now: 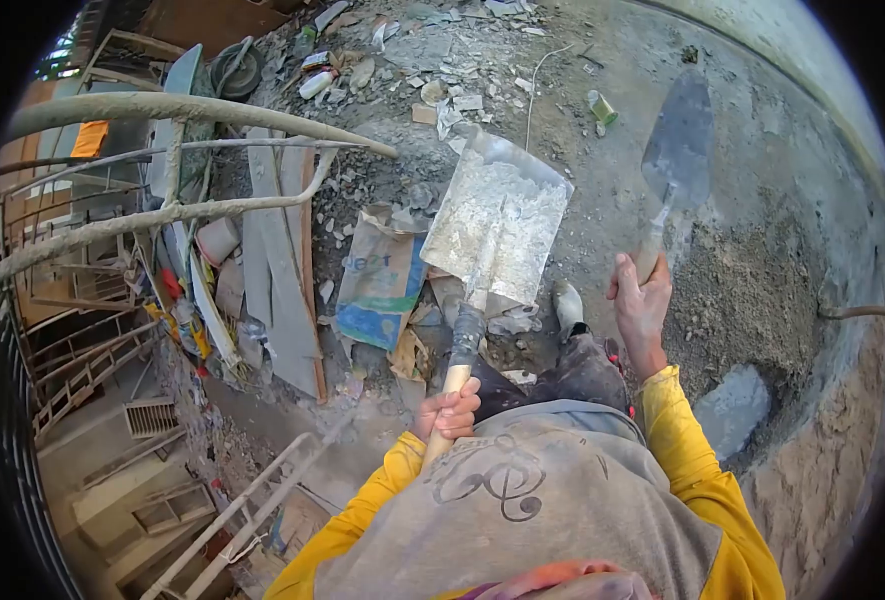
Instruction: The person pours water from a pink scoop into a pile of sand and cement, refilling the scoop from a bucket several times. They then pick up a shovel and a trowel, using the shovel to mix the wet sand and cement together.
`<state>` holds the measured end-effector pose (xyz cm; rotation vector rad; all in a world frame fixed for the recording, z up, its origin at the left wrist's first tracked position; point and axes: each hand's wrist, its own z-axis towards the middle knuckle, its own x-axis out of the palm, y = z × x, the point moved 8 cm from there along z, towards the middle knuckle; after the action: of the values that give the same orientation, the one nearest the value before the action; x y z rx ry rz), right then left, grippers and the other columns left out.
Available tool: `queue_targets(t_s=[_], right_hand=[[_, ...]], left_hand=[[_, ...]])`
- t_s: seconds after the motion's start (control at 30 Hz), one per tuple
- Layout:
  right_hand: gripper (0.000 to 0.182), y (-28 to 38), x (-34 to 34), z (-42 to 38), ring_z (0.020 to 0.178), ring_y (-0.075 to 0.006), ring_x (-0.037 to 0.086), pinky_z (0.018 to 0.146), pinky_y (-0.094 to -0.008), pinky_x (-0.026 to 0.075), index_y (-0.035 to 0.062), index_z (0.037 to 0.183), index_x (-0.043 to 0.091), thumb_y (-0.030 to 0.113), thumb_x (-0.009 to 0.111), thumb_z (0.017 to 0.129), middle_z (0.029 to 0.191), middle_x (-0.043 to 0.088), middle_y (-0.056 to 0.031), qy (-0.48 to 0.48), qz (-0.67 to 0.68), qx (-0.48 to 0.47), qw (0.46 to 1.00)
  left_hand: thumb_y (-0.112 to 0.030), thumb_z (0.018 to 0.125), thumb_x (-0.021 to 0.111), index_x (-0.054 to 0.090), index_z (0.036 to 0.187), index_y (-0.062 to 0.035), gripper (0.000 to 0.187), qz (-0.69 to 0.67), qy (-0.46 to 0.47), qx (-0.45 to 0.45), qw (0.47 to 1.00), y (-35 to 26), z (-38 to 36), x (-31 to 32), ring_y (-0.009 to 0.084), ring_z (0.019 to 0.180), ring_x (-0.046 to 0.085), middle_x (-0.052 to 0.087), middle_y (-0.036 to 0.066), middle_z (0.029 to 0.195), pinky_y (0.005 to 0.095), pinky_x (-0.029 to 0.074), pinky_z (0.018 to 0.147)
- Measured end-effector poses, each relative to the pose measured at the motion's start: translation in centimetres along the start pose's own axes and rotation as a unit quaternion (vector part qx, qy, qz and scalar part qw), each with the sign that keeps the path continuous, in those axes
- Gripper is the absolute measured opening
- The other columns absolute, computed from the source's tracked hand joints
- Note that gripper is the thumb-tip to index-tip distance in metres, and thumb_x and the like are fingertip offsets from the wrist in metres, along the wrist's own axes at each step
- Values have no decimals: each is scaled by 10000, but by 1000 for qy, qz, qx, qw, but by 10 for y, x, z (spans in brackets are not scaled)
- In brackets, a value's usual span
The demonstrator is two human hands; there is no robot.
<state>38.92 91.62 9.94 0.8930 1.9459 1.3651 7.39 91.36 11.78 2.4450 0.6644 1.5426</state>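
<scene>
My left hand (448, 410) is closed round the wooden handle of a shovel (522, 195). The shovel's square metal blade points away from me and is coated with pale grey, dried-looking mortar. In my right hand (642, 310) is a trowel (678, 140), gripped by its wooden handle, with its grey blade pointing up and away. The two blades are apart, the trowel to the right of the shovel. Below and right of my right hand lies a heap of grey sand (737, 295), with a wet grey patch (734, 408) beside it.
Curved metal bars (202, 112) reach in from the left. Boards (277, 260) and a torn cement bag (377, 275) lie left of the shovel. Rubble (462, 100) and a crushed can (602, 108) are scattered ahead. A wall (812, 60) runs along the right. My boot (567, 305) stands below the shovel blade.
</scene>
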Motion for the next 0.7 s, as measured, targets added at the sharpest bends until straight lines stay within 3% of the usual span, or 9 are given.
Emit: queue_targets(t_s=[0.07,0.13,0.2,0.23,0.3,0.43,0.47,0.53,0.7], right_hand=[[262,-7,19,-11,477,-103,510,435,-252,399,-6,955,480,194,623,867,616,530,-24,-9,0,5,1000],[384,-57,49,-33,576,-288,623,538,-384,481,-24,1011,471,276,636,837,705,611,-143,58,-124,48,989],[444,-82,85,-59,703,-428,629,639,-473,487,-37,1059,473,314,615,827,791,625,-252,313,-410,-54,855],[444,-86,83,-58,703,-428,629,639,-473,487,-37,1059,473,314,615,827,791,625,-252,315,-410,-56,854],[471,-104,78,-51,783,-458,615,705,-502,474,-31,1084,483,339,602,818,840,624,-293,292,-298,108,902],[488,-54,73,-37,845,-463,608,741,-512,464,-45,1091,495,341,584,806,842,620,-302,139,-208,53,967],[488,-58,74,-37,845,-463,608,741,-512,464,-45,1091,495,341,584,806,842,620,-302,136,-207,48,968],[480,-77,106,-60,811,-468,612,722,-509,469,-41,1095,484,346,568,825,829,619,-303,390,-395,7,832],[488,-55,93,-56,891,-434,611,768,-497,469,-39,1096,484,342,554,798,925,624,-286,265,-292,70,916]], left_hand=[[-101,913,520,370,971,-74,163,11,-2,5,1000,1,-3,2,59,492,432,389,-16,672,221,398,478],[-107,916,519,375,972,-71,158,15,4,5,1000,4,-1,5,53,492,431,392,-19,673,219,398,480],[-111,918,517,378,973,-68,155,18,20,13,1000,3,3,7,51,492,430,397,-20,675,216,399,485],[-115,920,514,381,975,-65,153,22,29,18,999,1,5,8,49,493,430,401,-21,677,214,399,489],[-116,922,512,383,978,-64,151,16,43,27,999,-4,7,12,48,494,431,406,-22,677,212,400,495],[-119,920,515,385,977,-64,153,-34,97,34,994,-1,7,12,61,504,459,427,-21,674,211,409,511],[-119,917,517,383,973,-66,154,-55,122,32,991,-1,8,15,66,510,474,436,-19,670,213,412,514],[-123,908,534,371,962,-71,180,-55,143,34,988,-2,12,17,78,515,513,460,-9,663,221,440,504],[-136,888,563,359,940,-82,218,-57,173,45,982,-1,13,15,92,507,564,497,1,628,232,475,483]])
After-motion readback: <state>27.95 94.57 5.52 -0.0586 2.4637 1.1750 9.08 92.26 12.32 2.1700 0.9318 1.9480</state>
